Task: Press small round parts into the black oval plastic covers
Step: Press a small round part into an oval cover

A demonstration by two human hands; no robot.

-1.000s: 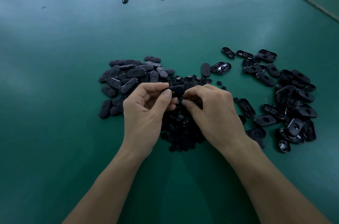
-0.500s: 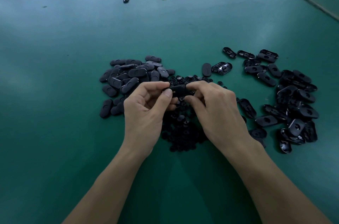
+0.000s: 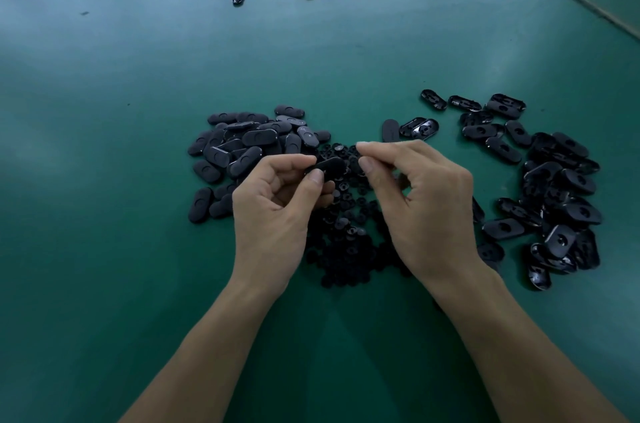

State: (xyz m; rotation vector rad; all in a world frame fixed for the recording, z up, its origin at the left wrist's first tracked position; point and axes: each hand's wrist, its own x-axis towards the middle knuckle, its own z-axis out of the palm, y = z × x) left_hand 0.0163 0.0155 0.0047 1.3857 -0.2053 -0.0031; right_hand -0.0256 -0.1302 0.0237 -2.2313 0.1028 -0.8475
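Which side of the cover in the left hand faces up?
Smooth outer side: the cover shows a plain matte face, no rim or hollow.

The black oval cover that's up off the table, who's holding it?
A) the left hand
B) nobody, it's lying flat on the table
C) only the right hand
A: the left hand pinches the black oval cover between thumb and fingers above the pile of small round parts, while the right hand sits just beside it.
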